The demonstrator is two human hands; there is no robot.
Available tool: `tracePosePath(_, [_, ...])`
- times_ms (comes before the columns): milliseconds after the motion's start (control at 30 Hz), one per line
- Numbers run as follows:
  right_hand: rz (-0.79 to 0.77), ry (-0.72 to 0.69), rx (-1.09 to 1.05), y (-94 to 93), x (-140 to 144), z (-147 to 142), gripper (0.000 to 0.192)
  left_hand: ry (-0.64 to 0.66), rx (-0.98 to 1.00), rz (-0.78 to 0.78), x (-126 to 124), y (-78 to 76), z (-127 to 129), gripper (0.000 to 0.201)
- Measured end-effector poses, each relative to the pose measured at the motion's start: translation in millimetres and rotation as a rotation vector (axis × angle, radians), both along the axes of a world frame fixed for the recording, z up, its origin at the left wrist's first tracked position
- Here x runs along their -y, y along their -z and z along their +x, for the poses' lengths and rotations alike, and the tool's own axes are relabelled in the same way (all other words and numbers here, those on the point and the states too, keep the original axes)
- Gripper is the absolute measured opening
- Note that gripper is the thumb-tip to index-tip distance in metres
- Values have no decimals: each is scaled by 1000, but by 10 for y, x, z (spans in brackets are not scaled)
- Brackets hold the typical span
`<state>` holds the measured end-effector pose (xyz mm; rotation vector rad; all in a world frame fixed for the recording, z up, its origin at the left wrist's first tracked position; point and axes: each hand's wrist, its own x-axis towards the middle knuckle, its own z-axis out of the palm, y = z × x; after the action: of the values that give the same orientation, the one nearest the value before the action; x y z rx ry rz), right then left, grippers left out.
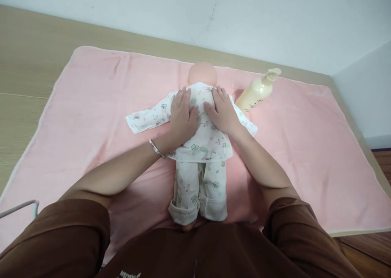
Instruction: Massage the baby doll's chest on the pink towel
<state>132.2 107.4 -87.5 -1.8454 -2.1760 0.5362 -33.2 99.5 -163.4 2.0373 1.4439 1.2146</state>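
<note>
A baby doll [200, 147] in white printed pyjamas lies lengthwise on a pink towel [91, 107], its bald head [202, 73] pointing away from me and its feet near my body. My left hand [182, 115] rests flat on the left side of the doll's upper torso, fingers together, a silver bangle on that wrist. On the right side of the torso my right hand [222, 111] lies flat in the same way. Both palms press on the shirt; neither grips anything. The doll's left sleeve stretches out sideways on the towel.
A cream pump bottle [256, 92] lies on the towel just right of the doll's shoulder. The towel covers a light wooden surface [24, 66] set against a white wall. Dark wooden floor shows at the far right. A thin grey bar pokes in at lower left.
</note>
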Motion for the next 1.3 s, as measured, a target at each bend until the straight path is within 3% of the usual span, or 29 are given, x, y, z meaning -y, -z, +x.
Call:
tracePosePath(100, [-4, 23, 69, -19, 48, -30, 70, -21, -91, -79, 46, -129, 44, 63])
tracePosePath(300, [149, -23, 204, -17, 514, -249, 66, -48, -178, -192, -102, -316, -11, 63])
tracePosePath(533, [-8, -68, 119, -91, 166, -33, 73, 26, -369, -108, 277, -458, 121, 63])
tracePosePath(633, [-11, -87, 142, -121, 235, -49, 71, 57, -393, -153, 264, -499, 107, 65])
tracePosePath(767, [55, -83, 181, -133, 446, -158, 66, 52, -346, -250, 1, -487, 10, 68])
tracePosePath(833, [74, -87, 151, -107, 416, -157, 64, 23, -335, -246, -49, -460, -2, 67])
tracePosePath(1067, [171, -61, 37, 79, -64, 54, 58, 50, -298, -35, 274, -359, 123, 62])
tracePosePath(1300, [200, -163, 194, 7, 365, -130, 65, 2, -120, -97, -185, -221, -84, 57])
